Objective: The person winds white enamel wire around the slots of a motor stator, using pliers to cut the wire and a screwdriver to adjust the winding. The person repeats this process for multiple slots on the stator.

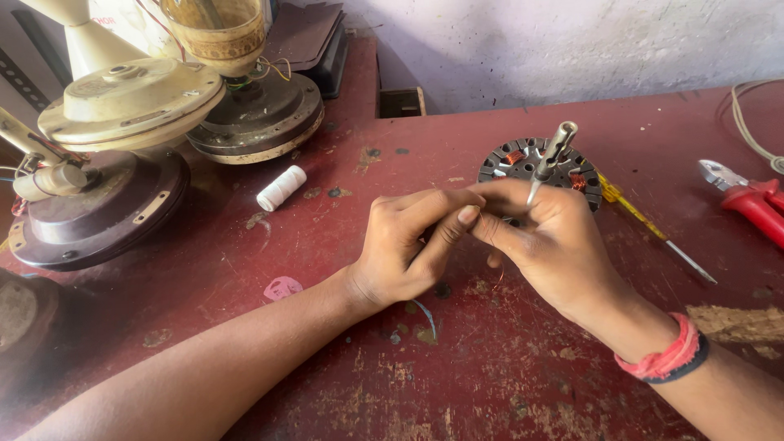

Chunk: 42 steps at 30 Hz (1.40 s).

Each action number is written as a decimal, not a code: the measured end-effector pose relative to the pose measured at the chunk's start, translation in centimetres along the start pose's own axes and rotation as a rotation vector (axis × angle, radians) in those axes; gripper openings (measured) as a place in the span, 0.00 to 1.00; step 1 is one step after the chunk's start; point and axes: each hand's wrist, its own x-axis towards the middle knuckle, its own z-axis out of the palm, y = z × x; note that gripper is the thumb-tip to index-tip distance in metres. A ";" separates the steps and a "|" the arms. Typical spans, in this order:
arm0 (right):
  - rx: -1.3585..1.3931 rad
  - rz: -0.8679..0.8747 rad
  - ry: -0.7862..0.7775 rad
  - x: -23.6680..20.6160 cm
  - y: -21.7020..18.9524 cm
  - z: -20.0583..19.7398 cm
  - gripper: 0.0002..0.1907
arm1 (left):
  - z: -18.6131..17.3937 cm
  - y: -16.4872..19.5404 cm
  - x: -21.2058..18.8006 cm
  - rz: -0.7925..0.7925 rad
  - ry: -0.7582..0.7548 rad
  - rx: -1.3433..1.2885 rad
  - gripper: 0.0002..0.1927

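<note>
My left hand (404,245) and right hand (547,237) meet fingertip to fingertip just in front of the round stator (523,163) on the red table (490,367). My right fingers are closed on a slim metal tool (549,159), tilted up over the stator; my left pinches shut, on what I cannot tell. Right of the stator lie a yellow screwdriver (645,220) and red pliers (751,204); well left, a white spool (281,188)
</note>
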 end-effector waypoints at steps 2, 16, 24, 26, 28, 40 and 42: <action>-0.050 0.011 -0.022 0.1 0.3 -0.2 0.11 | 0.2 -0.2 -0.1 -0.043 -0.002 -0.042 0.07; 0.468 0.061 -0.228 0.6 1.0 -2.7 0.06 | -0.6 -7.4 0.7 -0.519 0.515 -0.103 0.13; 0.255 0.153 0.033 0.8 1.1 -1.8 0.05 | 0.5 -4.8 0.7 -0.459 0.321 -0.282 0.14; 0.181 0.162 0.025 0.7 1.0 -1.5 0.06 | 1.1 -3.3 0.5 -0.474 0.185 -0.389 0.16; 0.090 0.202 -0.004 0.7 1.0 -1.0 0.07 | 1.1 -2.4 0.5 -0.512 0.064 -0.406 0.15; -0.137 0.118 -0.184 0.8 0.7 -1.1 0.07 | 0.8 -6.3 1.0 -0.739 0.366 -0.329 0.15; -0.165 0.155 -0.230 0.7 0.2 -1.1 0.06 | 0.4 -7.5 1.1 -0.796 0.506 -0.335 0.15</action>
